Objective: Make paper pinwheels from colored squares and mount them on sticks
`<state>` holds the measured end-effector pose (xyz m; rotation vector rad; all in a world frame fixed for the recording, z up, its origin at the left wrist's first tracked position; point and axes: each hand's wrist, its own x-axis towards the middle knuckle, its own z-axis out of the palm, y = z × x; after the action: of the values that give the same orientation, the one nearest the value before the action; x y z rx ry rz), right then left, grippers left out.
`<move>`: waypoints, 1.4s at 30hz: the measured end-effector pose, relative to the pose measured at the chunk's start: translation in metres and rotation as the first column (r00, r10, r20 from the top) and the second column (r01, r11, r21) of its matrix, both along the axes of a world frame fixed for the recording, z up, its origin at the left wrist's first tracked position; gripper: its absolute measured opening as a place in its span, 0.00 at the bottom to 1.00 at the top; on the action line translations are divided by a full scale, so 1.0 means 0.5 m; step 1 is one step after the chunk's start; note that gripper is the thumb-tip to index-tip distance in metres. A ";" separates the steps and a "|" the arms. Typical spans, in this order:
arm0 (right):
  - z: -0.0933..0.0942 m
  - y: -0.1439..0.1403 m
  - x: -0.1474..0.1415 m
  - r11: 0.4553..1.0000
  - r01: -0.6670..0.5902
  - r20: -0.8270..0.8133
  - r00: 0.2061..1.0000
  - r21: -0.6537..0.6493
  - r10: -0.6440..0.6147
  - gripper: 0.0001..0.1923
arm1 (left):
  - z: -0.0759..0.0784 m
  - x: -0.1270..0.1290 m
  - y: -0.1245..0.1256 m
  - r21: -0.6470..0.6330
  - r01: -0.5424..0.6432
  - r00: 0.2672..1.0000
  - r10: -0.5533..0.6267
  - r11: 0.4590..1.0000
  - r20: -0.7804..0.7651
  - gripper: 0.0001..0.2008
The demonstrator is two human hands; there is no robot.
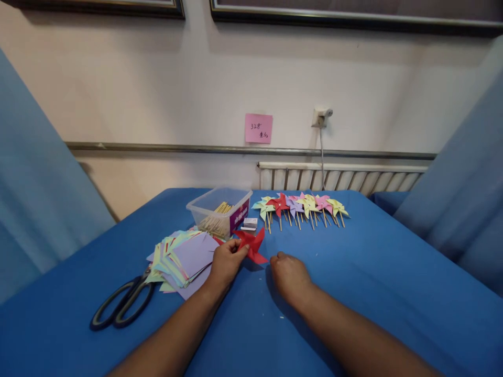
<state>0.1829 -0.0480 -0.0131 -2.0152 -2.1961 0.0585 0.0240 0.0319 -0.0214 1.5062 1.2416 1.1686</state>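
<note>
Between the thumb and fingers of my left hand [228, 257] is a red paper pinwheel [253, 245], its folded blades spread toward the right. No stick shows on it. Just right of the pinwheel, my right hand [290, 275] is closed with its fingers curled in near the blue cloth; what they hold, if anything, is hidden. Behind the pinwheel lies a small white box [250, 223]. A pile of coloured paper sheets [192, 254], lilac on top, lies left of my left hand.
Scissors [124, 305] with dark handles lie at the left, blades under the paper. A clear plastic tub [204, 209] of wooden sticks [220, 210] stands at the back. Several finished pinwheels [296, 206] lie in a row at the back right. Small white scraps dot the blue tablecloth [377, 293].
</note>
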 end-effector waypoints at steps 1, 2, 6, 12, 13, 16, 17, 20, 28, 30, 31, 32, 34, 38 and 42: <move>0.001 -0.001 0.000 1.000 0.004 -0.002 1.000 0.002 -0.004 0.15 | 0.000 0.003 -0.001 0.011 -0.004 1.000 0.004 1.000 -0.001 0.12; 0.003 -0.002 0.000 1.000 0.009 -0.002 1.000 0.001 -0.009 0.15 | 0.000 0.007 -0.002 0.024 -0.012 1.000 0.012 1.000 -0.001 0.12; 0.010 -0.006 0.001 1.000 0.015 -0.005 1.000 -0.010 -0.016 0.15 | 0.004 0.032 -0.001 0.077 -0.023 0.999 0.025 0.997 -0.025 0.11; -0.003 0.011 0.029 0.999 0.044 -0.076 0.996 -0.013 -0.045 0.14 | -0.007 0.071 0.022 0.039 -0.031 1.000 0.030 0.999 0.005 0.12; -0.007 0.015 0.035 0.998 0.054 -0.111 0.992 -0.016 -0.056 0.12 | -0.011 0.073 0.025 0.036 -0.034 0.999 0.034 0.999 0.008 0.12; -0.018 0.025 0.048 0.998 0.061 -0.188 0.980 -0.014 -0.063 0.10 | -0.024 0.069 0.030 0.019 -0.037 0.999 0.037 0.999 0.022 0.13; -0.021 0.026 0.050 0.998 0.060 -0.195 0.979 -0.012 -0.061 0.09 | -0.028 0.067 0.030 0.012 -0.034 0.999 0.034 0.999 0.027 0.13; -0.026 0.026 0.051 0.998 0.064 -0.174 0.983 -0.010 -0.065 0.10 | -0.032 0.059 0.025 -0.001 -0.022 0.999 0.022 1.000 0.038 0.13; -0.025 0.020 0.059 0.998 0.065 -0.121 0.991 0.019 -0.063 0.12 | -0.025 0.044 0.018 -0.021 0.045 0.997 -0.043 0.999 0.070 0.11; -0.025 0.019 0.056 0.996 0.085 -0.152 0.985 0.025 -0.081 0.11 | -0.026 0.042 0.021 -0.035 0.051 0.994 -0.047 0.998 0.102 0.12; -0.026 0.019 0.053 0.995 0.100 -0.170 0.981 0.021 -0.095 0.11 | -0.027 0.041 0.022 -0.040 0.050 0.993 -0.045 0.998 0.113 0.12; -0.027 0.020 0.049 0.993 0.115 -0.184 0.977 0.013 -0.111 0.11 | -0.028 0.040 0.022 -0.043 0.049 0.992 -0.044 0.998 0.119 0.12; -0.030 0.023 0.041 0.991 0.135 -0.190 0.973 -0.004 -0.133 0.11 | -0.030 0.040 0.023 -0.043 0.055 0.992 -0.050 0.998 0.118 0.12; -0.034 0.028 0.031 0.992 0.125 -0.176 0.977 0.018 -0.120 0.09 | -0.033 0.043 0.020 -0.046 0.066 0.993 -0.061 0.997 0.099 0.12; -0.031 0.028 0.035 0.995 0.095 -0.177 0.980 0.013 -0.091 0.09 | -0.033 0.045 0.018 -0.049 0.058 0.994 -0.054 0.997 0.090 0.11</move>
<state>0.2003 -0.0340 -0.0288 -2.0140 -1.9850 0.1933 0.0463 0.0408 -0.0381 1.4272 1.1543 1.1461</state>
